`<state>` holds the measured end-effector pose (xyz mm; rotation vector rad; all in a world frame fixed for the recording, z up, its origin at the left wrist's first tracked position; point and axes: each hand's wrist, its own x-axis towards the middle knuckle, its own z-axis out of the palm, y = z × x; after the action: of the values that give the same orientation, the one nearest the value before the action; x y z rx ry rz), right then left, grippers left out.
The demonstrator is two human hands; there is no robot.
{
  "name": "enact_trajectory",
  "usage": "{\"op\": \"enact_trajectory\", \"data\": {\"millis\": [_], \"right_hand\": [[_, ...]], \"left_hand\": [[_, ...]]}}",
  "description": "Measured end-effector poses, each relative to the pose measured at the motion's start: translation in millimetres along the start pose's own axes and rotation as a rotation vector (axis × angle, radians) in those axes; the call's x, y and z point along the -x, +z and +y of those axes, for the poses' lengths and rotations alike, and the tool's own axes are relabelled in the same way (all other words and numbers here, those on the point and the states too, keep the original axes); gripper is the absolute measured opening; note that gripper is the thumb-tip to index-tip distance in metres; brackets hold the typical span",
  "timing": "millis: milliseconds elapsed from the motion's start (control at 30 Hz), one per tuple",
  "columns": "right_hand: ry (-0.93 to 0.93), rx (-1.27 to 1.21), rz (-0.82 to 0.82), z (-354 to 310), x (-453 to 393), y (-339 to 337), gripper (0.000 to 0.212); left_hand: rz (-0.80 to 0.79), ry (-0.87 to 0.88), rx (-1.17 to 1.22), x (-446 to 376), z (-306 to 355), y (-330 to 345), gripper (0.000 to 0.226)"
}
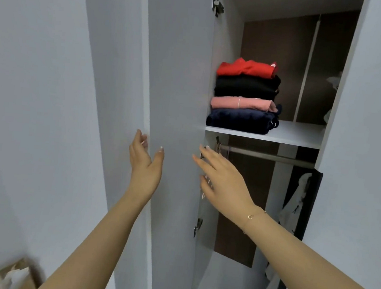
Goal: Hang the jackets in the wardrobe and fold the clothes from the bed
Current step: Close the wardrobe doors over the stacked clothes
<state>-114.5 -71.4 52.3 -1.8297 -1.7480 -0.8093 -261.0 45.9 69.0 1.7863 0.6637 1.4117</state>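
Bedroom: wardrobe [179, 74], folded clothes [245, 96]

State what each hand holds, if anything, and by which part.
Nothing is held. The left hand lies open against the wardrobe door; the right hand reaches open past its edge.

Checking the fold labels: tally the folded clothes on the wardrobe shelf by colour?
Stack of folded clothes on the shelf:
red garment: 1
black garments: 1, perhaps more; layers are hard to separate
pink garment: 1
navy garment: 1
Total: at least 4
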Motion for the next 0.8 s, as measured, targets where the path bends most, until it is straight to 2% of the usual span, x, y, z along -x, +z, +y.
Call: {"op": "enact_trajectory", "data": {"millis": [167,300,400,533,667,800], "right_hand": [[0.039,0.067,0.005,19.1,3.2,3.2,0.051],[0.083,0.116,0.003,43.5,11.9,-1.1,0.050],[0.123,0.120,0.003,57.2,13.2,-0.3,0.050],[0.171,0.095,0.033,69.8,12.2,7.5,0.048],[0.243,0.076,0.065,87.5,16.4,8.4,0.047],[0.347,0.102,0.097,114.4,32.8,-3.6,0.046]], "left_hand": [[0.172,-0.020,0.041,-2.7,-33.7,5.2,0.065],[0.133,-0.077,0.076,-7.8,-43.2,25.8,0.062],[0.201,-0.042,0.136,-3.2,-46.4,33.1,0.048],[0.112,0.038,0.177,10.7,-48.0,43.0,0.032],[0.017,0.120,0.107,18.3,-43.3,66.2,0.042],[-0.071,0.300,0.092,19.4,-39.8,105.3,0.033]]}}
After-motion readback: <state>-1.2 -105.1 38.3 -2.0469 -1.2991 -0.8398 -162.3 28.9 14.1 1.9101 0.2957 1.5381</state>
